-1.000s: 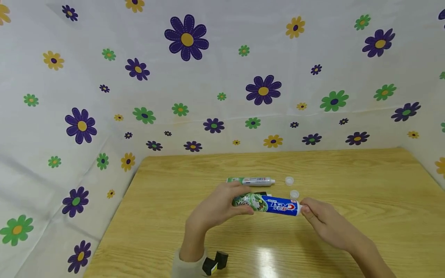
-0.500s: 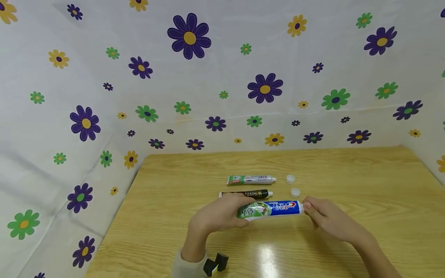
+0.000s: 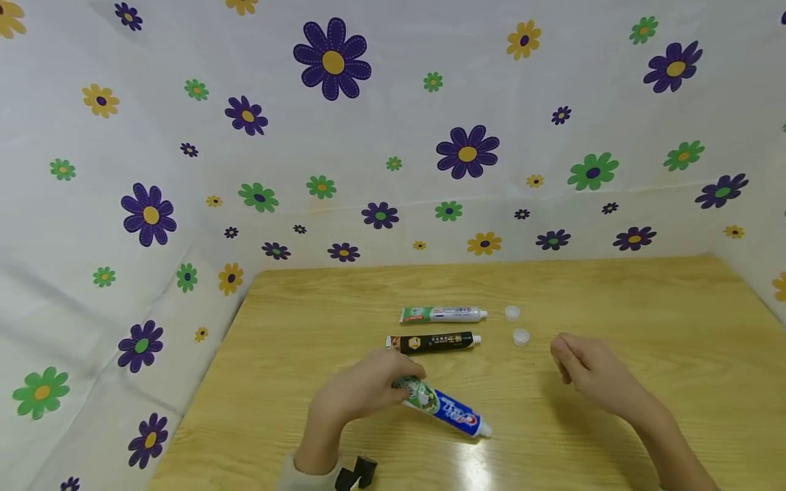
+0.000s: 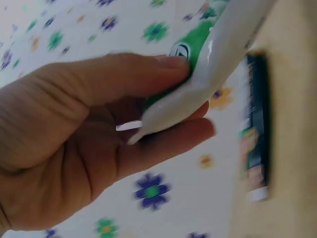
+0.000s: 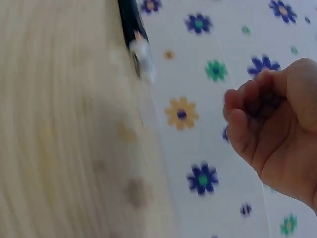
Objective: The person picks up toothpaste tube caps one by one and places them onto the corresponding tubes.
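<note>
My left hand (image 3: 362,389) pinches the flat tail of a blue, green and white Crest toothpaste tube (image 3: 457,414) between thumb and fingers. The tube slants down to the right, its narrow white nozzle bare. Seen in the left wrist view, the thumb lies on the green side of the toothpaste tube (image 4: 218,54). My right hand (image 3: 592,375) is apart from the tube, to its right above the table. Thumb and fingers stay pinched on the tube's cap, which they hide. The right wrist view shows that hand (image 5: 277,129) from the palm side, fingers curled.
Behind the Crest tube lie a black toothpaste tube (image 3: 432,343) and a green-and-silver one (image 3: 451,314), nozzles pointing right. Two translucent caps (image 3: 512,313) sit to their right. A flowered white cloth (image 3: 393,136) rises behind the wooden table (image 3: 645,307).
My left hand has moved down and left with the Crest tube, swinging its nozzle toward me. The right hand has come away from the nozzle end and moved slightly right.
</note>
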`<state>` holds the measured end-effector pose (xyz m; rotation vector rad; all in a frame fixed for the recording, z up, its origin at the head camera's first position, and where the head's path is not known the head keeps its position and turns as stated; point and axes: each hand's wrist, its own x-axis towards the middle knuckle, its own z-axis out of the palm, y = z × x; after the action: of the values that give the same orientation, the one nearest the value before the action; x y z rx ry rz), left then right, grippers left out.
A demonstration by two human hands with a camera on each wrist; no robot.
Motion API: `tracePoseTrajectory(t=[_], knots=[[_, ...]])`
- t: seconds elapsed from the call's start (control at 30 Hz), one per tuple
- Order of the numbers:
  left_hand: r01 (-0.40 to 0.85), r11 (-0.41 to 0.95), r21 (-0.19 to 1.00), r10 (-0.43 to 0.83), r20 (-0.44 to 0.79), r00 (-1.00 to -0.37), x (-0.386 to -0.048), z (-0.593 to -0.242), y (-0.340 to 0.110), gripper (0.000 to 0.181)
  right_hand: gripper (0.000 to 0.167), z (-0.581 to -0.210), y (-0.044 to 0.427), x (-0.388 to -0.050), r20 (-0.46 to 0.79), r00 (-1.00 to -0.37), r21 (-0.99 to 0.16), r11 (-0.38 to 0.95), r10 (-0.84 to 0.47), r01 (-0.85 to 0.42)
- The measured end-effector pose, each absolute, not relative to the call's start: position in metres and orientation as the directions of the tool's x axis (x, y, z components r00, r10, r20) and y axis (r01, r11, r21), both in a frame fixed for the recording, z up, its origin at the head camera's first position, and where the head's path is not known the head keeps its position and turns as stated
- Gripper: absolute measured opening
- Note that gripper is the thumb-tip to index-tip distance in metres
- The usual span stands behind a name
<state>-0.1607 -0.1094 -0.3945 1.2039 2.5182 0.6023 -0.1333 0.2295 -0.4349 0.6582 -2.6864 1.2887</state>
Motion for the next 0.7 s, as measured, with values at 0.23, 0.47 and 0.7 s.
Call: tracePoseTrajectory(t=[0.23, 0.47, 0.7], knots=[[0.674, 0.555, 0.487, 0.803, -0.103, -0.587, -0.156, -0.409, -0.102, 0.028, 0.036, -0.437, 0.194, -0.127, 0.082, -0.87, -0.748, 0.547, -0.486, -0.376], [0.619, 0.581, 0.528, 0.767, -0.101, -0.634, -0.163, -0.418, -0.098, 0.023, 0.034, -0.446, 0.198, -0.13, 0.014, -0.857, -0.714, 0.595, -0.516, -0.37], [0.617, 0.596, 0.513, 0.751, -0.085, -0.655, -0.164, -0.425, -0.095, 0.025, 0.033, -0.452, 0.202, -0.132, -0.041, -0.852, -0.697, 0.626, -0.521, -0.35]])
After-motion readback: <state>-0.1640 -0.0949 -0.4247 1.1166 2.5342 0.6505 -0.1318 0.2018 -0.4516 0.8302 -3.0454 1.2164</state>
